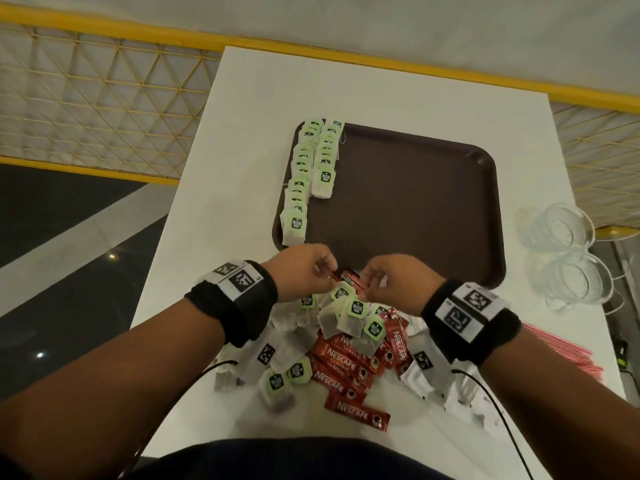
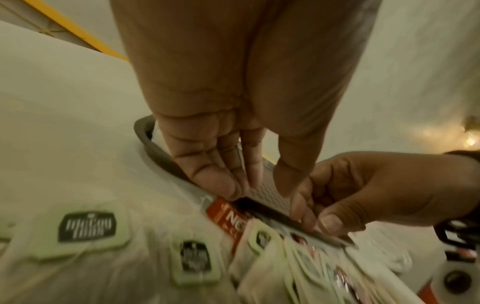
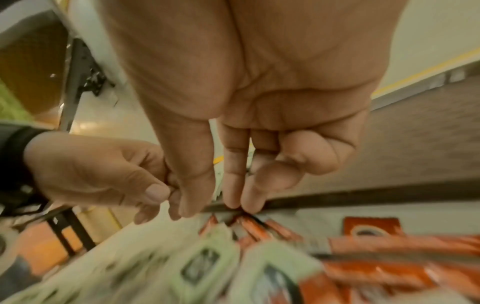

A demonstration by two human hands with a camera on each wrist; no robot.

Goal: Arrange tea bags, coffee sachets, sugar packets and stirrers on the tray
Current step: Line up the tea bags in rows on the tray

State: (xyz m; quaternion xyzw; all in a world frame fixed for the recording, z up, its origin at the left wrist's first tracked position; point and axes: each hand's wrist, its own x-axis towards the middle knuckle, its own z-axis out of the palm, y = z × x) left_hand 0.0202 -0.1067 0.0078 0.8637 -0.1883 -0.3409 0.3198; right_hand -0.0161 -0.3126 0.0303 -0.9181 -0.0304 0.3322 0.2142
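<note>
Brown plastic tray sat on the white surface, two rows of green-tagged tea bags lined along its left edge. Both hands met at the tray's near rim: the left hand and the right hand each pinched an end of a bunch of red coffee sachets, held just above the loose pile of sachets and tea bags. Pink stirrers lay off to the right, near clear glasses.
</note>
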